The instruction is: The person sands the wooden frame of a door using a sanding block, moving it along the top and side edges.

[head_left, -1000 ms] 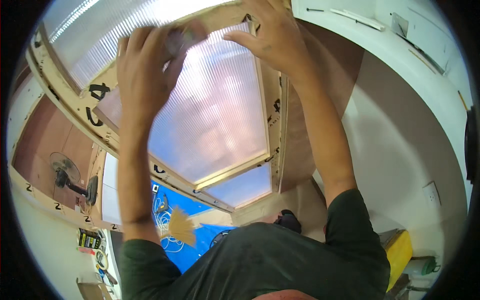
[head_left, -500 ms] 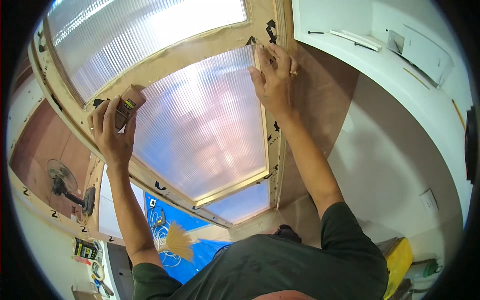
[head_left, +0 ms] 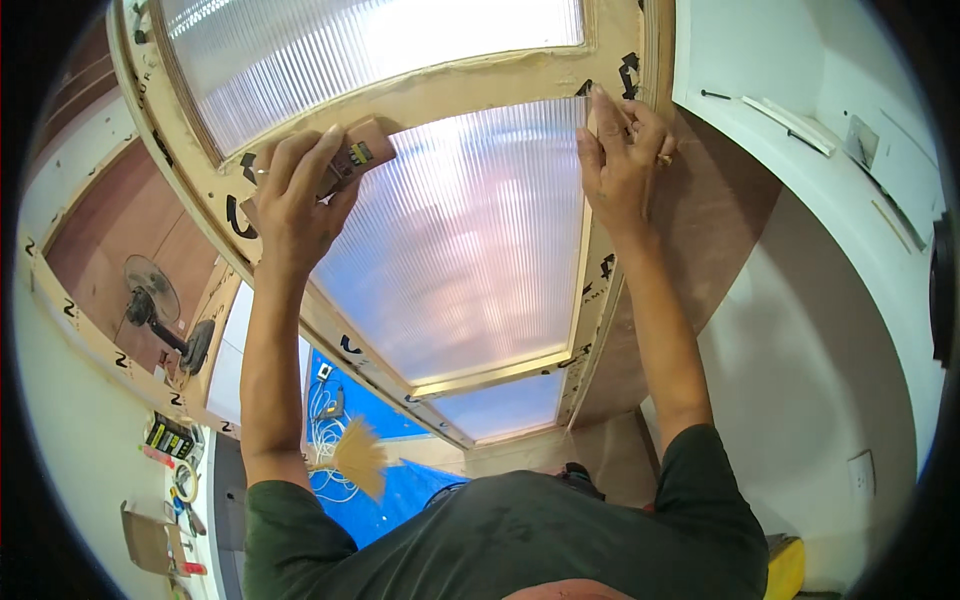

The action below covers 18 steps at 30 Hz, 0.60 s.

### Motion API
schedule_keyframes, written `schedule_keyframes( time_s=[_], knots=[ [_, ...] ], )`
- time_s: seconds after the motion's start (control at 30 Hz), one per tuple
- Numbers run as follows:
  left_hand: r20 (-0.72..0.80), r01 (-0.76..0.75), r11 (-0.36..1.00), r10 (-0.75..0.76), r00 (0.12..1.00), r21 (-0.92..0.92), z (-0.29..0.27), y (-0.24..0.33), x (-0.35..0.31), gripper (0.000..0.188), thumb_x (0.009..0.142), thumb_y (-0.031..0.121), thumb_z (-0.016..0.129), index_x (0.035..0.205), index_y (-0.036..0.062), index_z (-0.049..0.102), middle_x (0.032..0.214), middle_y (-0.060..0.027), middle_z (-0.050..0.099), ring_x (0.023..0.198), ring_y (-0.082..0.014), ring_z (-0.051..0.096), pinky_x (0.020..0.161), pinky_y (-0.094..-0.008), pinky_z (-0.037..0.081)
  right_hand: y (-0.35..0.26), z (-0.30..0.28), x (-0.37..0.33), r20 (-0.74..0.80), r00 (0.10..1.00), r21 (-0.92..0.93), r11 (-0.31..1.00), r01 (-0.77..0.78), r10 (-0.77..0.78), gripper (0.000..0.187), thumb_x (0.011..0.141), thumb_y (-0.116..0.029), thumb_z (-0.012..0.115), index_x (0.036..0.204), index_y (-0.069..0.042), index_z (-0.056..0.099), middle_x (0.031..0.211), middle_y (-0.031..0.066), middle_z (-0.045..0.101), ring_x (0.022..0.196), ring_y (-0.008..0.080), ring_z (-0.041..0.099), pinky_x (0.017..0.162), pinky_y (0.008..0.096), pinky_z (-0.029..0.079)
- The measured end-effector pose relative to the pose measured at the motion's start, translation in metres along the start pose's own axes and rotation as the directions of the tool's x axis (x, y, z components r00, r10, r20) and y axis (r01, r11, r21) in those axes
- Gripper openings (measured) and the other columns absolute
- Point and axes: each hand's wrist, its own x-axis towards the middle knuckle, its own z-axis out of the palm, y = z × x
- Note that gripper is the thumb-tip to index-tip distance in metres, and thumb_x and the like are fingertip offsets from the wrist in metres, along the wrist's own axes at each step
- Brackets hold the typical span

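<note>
My left hand [head_left: 300, 210] is closed around a brown block [head_left: 370, 145] with a yellow-and-black label. It holds the block against the wooden frame [head_left: 470, 85], at the upper left corner of a clear ribbed panel [head_left: 460, 240]. My fingers hide part of the block. At the panel's upper right corner is my right hand [head_left: 625, 165], its thumb and fingers on either side of a thin wooden strip [head_left: 580, 270] along the panel's edge. The fingers hide the strip's upper end.
Another ribbed panel [head_left: 380, 50] sits above the crossbar. To the right is a white shelf [head_left: 760, 160] with a screw and white strips on it. At left are a fan [head_left: 160, 300] and a counter with tools. A broom [head_left: 358, 460] and white cable lie near blue sheeting [head_left: 400, 500].
The view has shifted, so the frame and both hands appear farther right. My left hand still holds the block near the panel's upper left corner, and my right hand stays at the other corner.
</note>
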Motion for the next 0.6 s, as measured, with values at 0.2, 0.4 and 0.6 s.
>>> schedule_keyframes(
  time_s=[0.2, 0.4, 0.6],
  knots=[
    [0.060, -0.080, 0.997, 0.080, 0.995, -0.008, 0.015, 0.020, 0.022, 0.065, 0.066, 0.006, 0.090, 0.128, 0.0087, 0.070, 0.113, -0.0068, 0.067, 0.104, -0.0300, 0.061, 0.090, -0.0430, 0.052, -0.017, 0.002, 0.010, 0.043, 0.994, -0.106, 0.989, 0.105, -0.101, 0.057, 0.092, -0.031, 0.079, 0.147, -0.036, 0.064, 0.143, 0.0032, 0.048, 0.123, 0.0262, 0.043, 0.102, 0.0452, 0.033],
    [0.069, -0.080, 0.996, 0.082, 0.994, -0.026, 0.035, 0.042, 0.037, 0.065, 0.068, 0.004, 0.089, 0.129, 0.0093, 0.069, 0.114, -0.0077, 0.066, 0.106, -0.0302, 0.060, 0.090, -0.0421, 0.054, -0.007, 0.004, 0.011, -0.007, 0.992, 0.037, 0.992, 0.123, -0.123, 0.054, 0.089, -0.025, 0.081, 0.141, -0.028, 0.069, 0.144, 0.0055, 0.052, 0.128, 0.0251, 0.047, 0.103, 0.0470, 0.032],
    [0.075, -0.113, 0.991, 0.118, 0.990, -0.071, 0.061, 0.071, 0.063, 0.062, 0.069, 0.006, 0.087, 0.128, 0.0103, 0.070, 0.112, -0.0060, 0.066, 0.105, -0.0313, 0.060, 0.092, -0.0441, 0.051, -0.003, -0.008, 0.018, -0.054, 0.986, 0.027, 0.987, 0.161, -0.159, 0.045, 0.091, -0.013, 0.078, 0.135, -0.014, 0.071, 0.132, 0.0111, 0.064, 0.118, 0.0286, 0.061, 0.097, 0.0455, 0.048]
  ],
)
